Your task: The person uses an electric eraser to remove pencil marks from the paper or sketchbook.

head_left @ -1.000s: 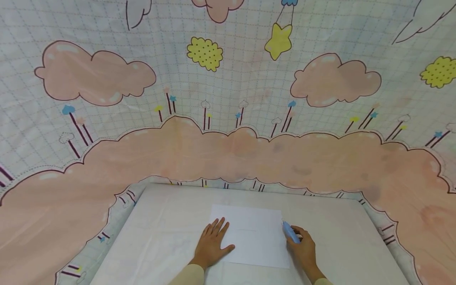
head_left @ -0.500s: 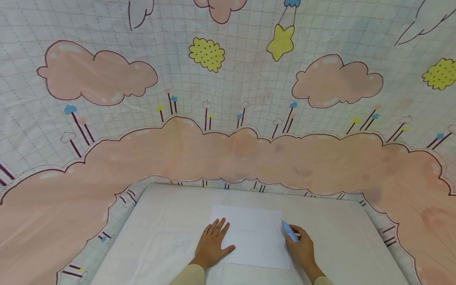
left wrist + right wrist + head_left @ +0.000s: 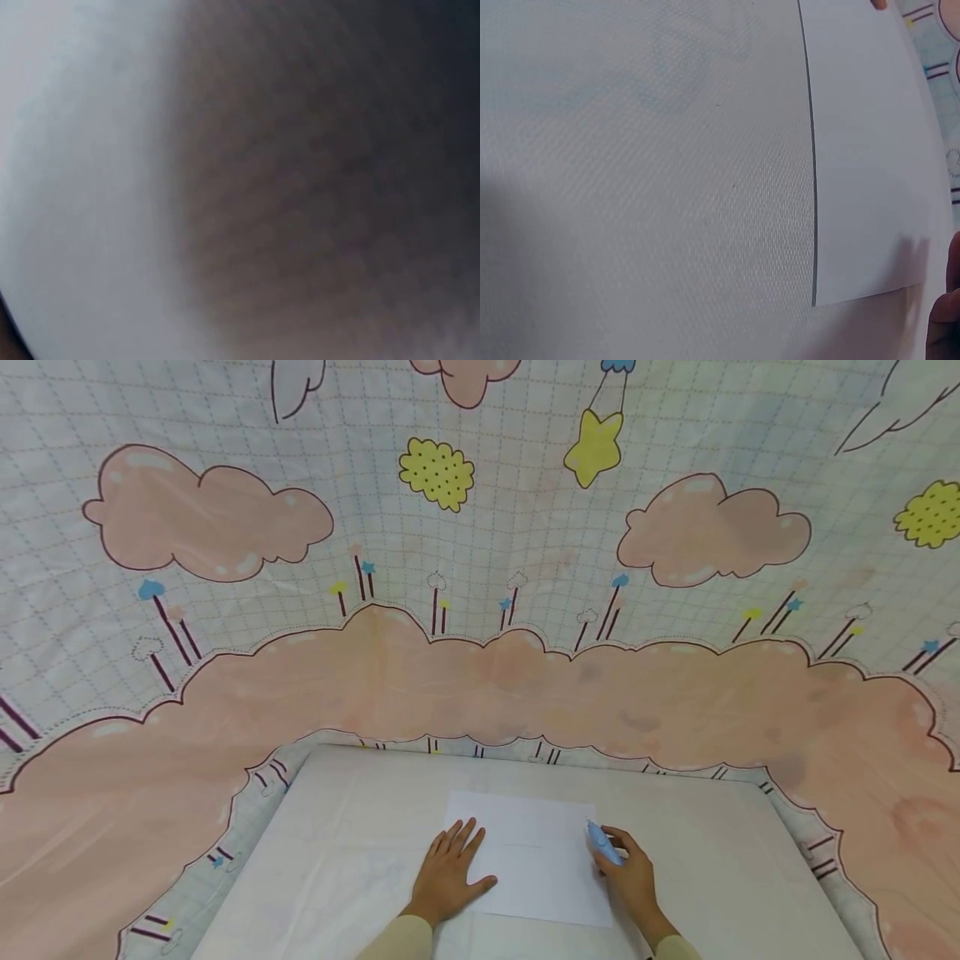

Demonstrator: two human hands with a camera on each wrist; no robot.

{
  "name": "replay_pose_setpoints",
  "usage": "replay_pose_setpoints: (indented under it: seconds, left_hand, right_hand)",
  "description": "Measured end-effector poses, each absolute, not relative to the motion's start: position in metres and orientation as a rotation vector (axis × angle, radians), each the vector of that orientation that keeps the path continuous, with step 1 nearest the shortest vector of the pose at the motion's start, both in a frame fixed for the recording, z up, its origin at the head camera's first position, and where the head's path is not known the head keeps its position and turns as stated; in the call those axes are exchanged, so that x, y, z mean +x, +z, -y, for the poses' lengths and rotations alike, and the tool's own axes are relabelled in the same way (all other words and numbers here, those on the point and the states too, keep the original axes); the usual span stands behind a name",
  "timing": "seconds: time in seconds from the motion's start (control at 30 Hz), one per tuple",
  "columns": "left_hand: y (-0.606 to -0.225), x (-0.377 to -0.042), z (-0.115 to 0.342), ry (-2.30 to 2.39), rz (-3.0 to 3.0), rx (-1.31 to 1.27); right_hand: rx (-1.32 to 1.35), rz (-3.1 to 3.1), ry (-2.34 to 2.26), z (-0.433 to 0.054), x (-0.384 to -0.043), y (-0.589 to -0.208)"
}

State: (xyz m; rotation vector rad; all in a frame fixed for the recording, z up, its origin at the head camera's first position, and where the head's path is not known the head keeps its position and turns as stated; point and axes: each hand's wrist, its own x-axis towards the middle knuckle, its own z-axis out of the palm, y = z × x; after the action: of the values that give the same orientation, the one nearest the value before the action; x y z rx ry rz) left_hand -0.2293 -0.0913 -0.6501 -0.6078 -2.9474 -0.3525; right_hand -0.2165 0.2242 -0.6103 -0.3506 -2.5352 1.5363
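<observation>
A white sheet of paper (image 3: 540,885) lies on the pale table, with a faint short line across its middle. My left hand (image 3: 444,877) rests flat on the paper's left side, fingers spread and thumb pointing right. At the right edge of the sheet, my right hand (image 3: 632,872) grips a thick light-blue pen-shaped tool (image 3: 604,843) with a narrow pale tip. That tip points up and left, over the paper's upper right part. In the right wrist view the paper (image 3: 870,150) shows beside the right hand's fingers (image 3: 945,322); the tool is hidden there. The left wrist view is only a blur.
The table (image 3: 720,860) has a pale cover and extends past the paper on both sides. Behind it hangs a cloth (image 3: 480,685) printed with peach clouds, stars and a grid, which wraps round the table's sides too.
My right hand has shifted slightly left and away from me with the blue tool, its tip now over the paper. The left hand has stayed in place on the sheet.
</observation>
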Motion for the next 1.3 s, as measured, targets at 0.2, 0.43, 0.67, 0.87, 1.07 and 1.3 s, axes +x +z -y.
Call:
replay_pose_setpoints:
  seconds: [0.2, 0.43, 0.67, 0.87, 1.07, 1.3]
  left_hand:
    - [-0.653, -0.230, 0.093, -0.330, 2.985, -0.602]
    - [-0.652, -0.230, 0.093, -0.359, 2.970, -0.615]
    - [-0.651, -0.230, 0.094, -0.344, 2.972, -0.613]
    - [-0.649, -0.229, 0.095, -0.332, 2.994, -0.620]
    - [-0.651, -0.228, 0.095, -0.340, 3.006, -0.627]
    - [-0.650, -0.228, 0.095, -0.332, 2.954, -0.629]
  right_hand:
    - [-0.364, 2.575, 1.548, -0.222, -0.217, -0.610]
    - [-0.328, 2.583, 1.580, -0.217, -0.216, -0.609]
    - [-0.285, 2.617, 1.642, -0.208, -0.215, -0.608]
    - [-0.242, 2.643, 1.687, -0.200, -0.215, -0.612]
    - [-0.166, 2.683, 1.703, -0.194, -0.215, -0.615]
    - [-0.066, 2.722, 1.712, -0.192, -0.218, -0.614]
